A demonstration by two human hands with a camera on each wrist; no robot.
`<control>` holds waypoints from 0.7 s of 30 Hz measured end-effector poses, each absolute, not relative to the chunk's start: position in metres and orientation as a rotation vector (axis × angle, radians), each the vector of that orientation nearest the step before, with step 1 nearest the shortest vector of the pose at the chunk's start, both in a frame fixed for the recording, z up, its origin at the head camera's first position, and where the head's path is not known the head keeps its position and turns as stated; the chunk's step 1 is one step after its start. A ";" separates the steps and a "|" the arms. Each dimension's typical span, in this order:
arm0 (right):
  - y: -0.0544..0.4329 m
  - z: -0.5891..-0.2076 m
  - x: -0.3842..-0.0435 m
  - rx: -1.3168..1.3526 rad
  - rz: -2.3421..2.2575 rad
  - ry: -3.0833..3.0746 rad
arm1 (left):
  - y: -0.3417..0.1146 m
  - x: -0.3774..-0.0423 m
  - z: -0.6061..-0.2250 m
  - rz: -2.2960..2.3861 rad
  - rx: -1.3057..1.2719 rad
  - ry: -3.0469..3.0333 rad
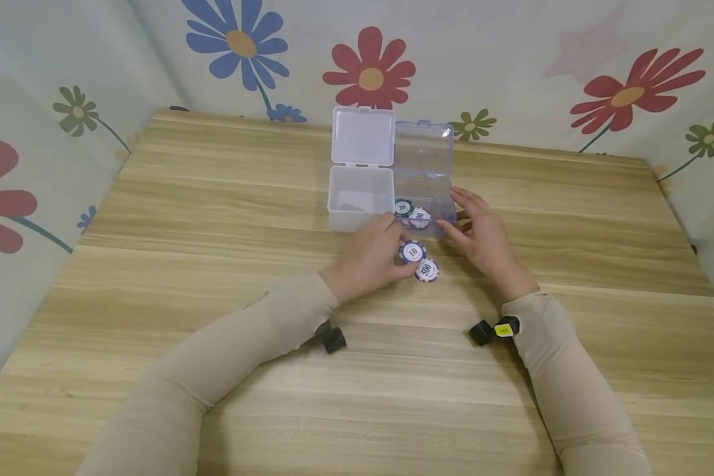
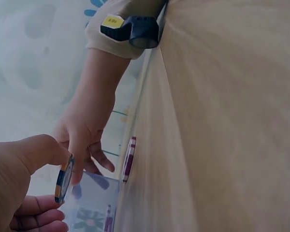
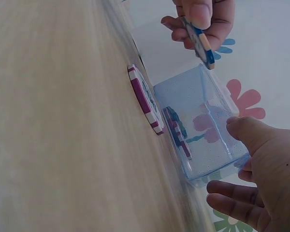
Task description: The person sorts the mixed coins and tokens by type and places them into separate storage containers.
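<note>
My left hand pinches a blue poker chip marked 10 in front of a clear plastic box. Thumb and fingers of my right hand hold that box at its right front corner. A green chip marked 20 lies inside it, with a white-and-purple chip overlapping it. On the table, just below the blue chip in the head view, lies a white-and-purple chip marked 500. The right wrist view shows this loose chip flat in front of the box.
Left of the clear box stands a white plastic box with its lid raised. Small pale pieces lie in its bottom. The clear lid is also up. Behind the wooden table hangs a flowered curtain.
</note>
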State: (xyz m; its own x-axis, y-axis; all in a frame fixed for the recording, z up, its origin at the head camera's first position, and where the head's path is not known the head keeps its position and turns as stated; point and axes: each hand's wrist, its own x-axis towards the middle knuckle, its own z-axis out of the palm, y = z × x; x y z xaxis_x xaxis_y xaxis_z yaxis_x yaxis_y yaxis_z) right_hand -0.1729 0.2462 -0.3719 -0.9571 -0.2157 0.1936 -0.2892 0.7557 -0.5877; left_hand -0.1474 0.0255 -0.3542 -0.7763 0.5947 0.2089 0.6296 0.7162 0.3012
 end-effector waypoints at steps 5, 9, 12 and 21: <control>0.247 -0.372 -0.173 0.405 0.978 -2.840 | 0.024 -0.148 -0.348 -0.569 -1.010 -2.816; 0.247 -0.373 -0.173 0.408 0.980 -2.838 | 0.024 -0.149 -0.342 -0.587 -1.002 -2.812; 0.247 -0.373 -0.173 0.412 0.983 -2.826 | 0.024 -0.150 -0.338 -0.583 -0.987 -2.825; 0.247 -0.371 -0.172 0.413 0.990 -2.826 | 0.023 -0.161 -0.329 -0.548 -0.958 -2.801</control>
